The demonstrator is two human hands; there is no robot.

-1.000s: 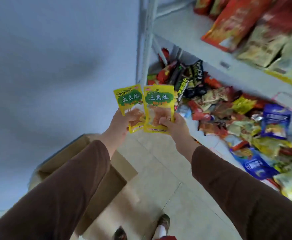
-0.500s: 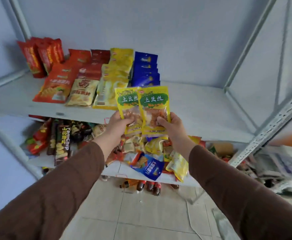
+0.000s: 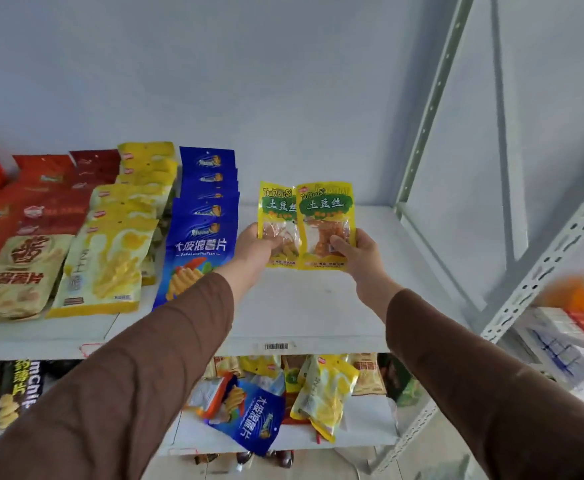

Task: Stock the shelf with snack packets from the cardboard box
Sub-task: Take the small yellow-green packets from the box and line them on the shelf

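White shelf, packets in both hands' grip

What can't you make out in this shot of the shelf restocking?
- Cardboard box: outside the head view.
- Left packet: right edge covered by the right packet.
- Orange items, far right: blurred.
- Barcode label on the shelf edge: too small to read.

Two snack packets are held upright above the bare right part of the upper shelf, the left packet in the left hand, the right packet in the right hand, overlapping the left one's edge. Left of them, rows of packets lie on that shelf back to the wall. Loose packets lie on the lower shelf beneath
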